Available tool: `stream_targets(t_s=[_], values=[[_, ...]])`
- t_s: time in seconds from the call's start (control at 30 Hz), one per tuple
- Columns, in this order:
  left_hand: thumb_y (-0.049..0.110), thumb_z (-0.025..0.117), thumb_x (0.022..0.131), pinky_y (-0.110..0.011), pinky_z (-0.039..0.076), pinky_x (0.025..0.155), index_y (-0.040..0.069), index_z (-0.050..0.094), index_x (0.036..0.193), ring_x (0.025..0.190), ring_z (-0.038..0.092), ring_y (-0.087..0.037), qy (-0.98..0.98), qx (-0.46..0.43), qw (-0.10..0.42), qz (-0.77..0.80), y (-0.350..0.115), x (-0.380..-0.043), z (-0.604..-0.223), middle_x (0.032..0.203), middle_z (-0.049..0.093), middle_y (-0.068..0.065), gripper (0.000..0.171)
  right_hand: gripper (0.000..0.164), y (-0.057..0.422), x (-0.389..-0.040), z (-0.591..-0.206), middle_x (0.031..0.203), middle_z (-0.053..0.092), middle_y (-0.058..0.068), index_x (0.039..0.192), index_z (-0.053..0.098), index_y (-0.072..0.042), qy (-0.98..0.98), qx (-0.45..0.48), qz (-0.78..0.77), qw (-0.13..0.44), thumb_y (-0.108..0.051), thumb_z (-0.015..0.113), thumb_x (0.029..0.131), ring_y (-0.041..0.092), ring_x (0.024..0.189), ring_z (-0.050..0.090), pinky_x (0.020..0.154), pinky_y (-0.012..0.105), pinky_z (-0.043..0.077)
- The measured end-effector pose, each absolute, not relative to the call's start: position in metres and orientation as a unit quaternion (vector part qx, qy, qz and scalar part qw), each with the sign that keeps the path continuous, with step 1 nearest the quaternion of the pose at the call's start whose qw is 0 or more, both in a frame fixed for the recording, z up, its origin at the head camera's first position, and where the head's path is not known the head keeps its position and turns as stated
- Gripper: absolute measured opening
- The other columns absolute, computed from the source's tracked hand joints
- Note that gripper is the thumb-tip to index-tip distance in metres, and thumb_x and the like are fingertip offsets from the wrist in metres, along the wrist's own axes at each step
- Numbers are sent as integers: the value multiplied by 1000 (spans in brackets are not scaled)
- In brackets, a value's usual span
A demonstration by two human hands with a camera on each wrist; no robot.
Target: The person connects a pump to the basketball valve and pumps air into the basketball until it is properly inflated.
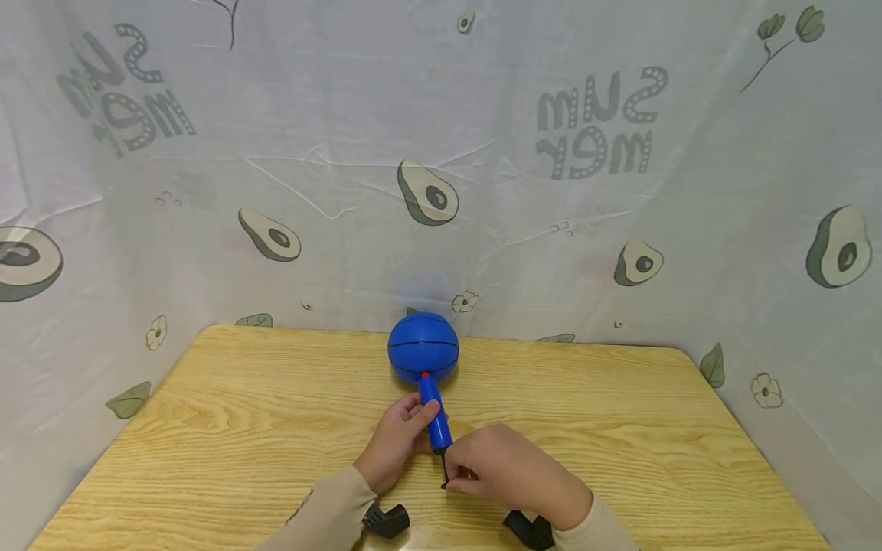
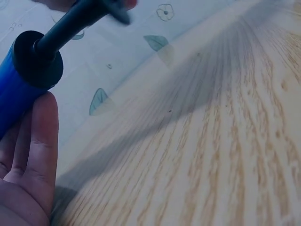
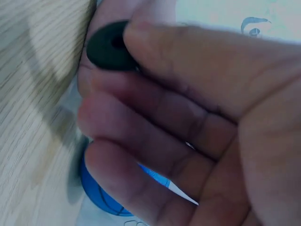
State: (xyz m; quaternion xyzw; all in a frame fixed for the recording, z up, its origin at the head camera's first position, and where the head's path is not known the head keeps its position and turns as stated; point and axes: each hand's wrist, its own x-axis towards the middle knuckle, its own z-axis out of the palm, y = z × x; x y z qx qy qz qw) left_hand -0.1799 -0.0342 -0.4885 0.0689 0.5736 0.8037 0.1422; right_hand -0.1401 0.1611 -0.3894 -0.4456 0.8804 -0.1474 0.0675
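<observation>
A blue hand pump (image 1: pixel 434 413) points away from me, its red tip against the near side of a blue ball (image 1: pixel 423 344) with black seam lines. My left hand (image 1: pixel 396 444) grips the pump's barrel, thumb on top. The black plunger rod is drawn out of the barrel's near end, as the left wrist view shows with the barrel (image 2: pixel 23 75) and rod (image 2: pixel 70 30). My right hand (image 1: pixel 506 471) pinches the plunger's end; its round black handle (image 3: pixel 110 47) lies between thumb and fingers in the right wrist view. Whether the tip sits inside the ball cannot be told.
The wood-grain table (image 1: pixel 289 398) ends at a pale curtain (image 1: pixel 344 229) printed with avocados and leaves, just behind the ball. Black wrist devices (image 1: pixel 387 520) are worn at both cuffs.
</observation>
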Motion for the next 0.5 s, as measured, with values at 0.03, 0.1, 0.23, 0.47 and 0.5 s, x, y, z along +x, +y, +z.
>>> stream_targets(t_s=[0.03, 0.1, 0.23, 0.47, 0.5], values=[[33, 62, 106, -32, 60, 80, -8, 48, 133, 96, 69, -17, 574, 68, 142, 804, -34, -180, -489, 114, 67, -16, 51, 20, 161, -139, -389, 70, 55, -23, 77, 68, -23, 877, -450, -147, 79, -23, 82, 91, -9, 61, 45, 58, 10, 39], [34, 62, 106, -32, 60, 79, -6, 49, 132, 95, 69, -17, 573, 64, 140, 805, -34, -180, -489, 113, 68, -15, 50, 20, 160, -137, -389, 69, 54, -24, 77, 68, -24, 870, -461, -147, 97, -22, 81, 92, -10, 61, 45, 58, 9, 38], [35, 62, 106, -33, 59, 79, -5, 49, 131, 94, 69, -17, 575, 61, 136, 805, -35, -180, -489, 113, 68, -15, 49, 20, 159, -133, -388, 66, 52, -25, 76, 69, -26, 852, -490, -146, 112, -23, 81, 92, -13, 59, 43, 57, 6, 37], [34, 58, 108, -32, 59, 78, -6, 49, 131, 91, 67, -16, 568, 63, 135, 809, -35, -180, -488, 110, 69, -13, 48, 17, 159, -125, -383, 70, 55, -25, 79, 70, -24, 825, -520, -159, 153, -21, 79, 94, -17, 62, 45, 59, 4, 40], [34, 58, 108, -32, 59, 77, -6, 49, 131, 91, 67, -15, 567, 63, 134, 810, -35, -180, -488, 110, 69, -13, 47, 17, 159, -124, -382, 70, 56, -25, 80, 70, -23, 822, -521, -162, 162, -21, 78, 94, -18, 62, 45, 59, 4, 40]])
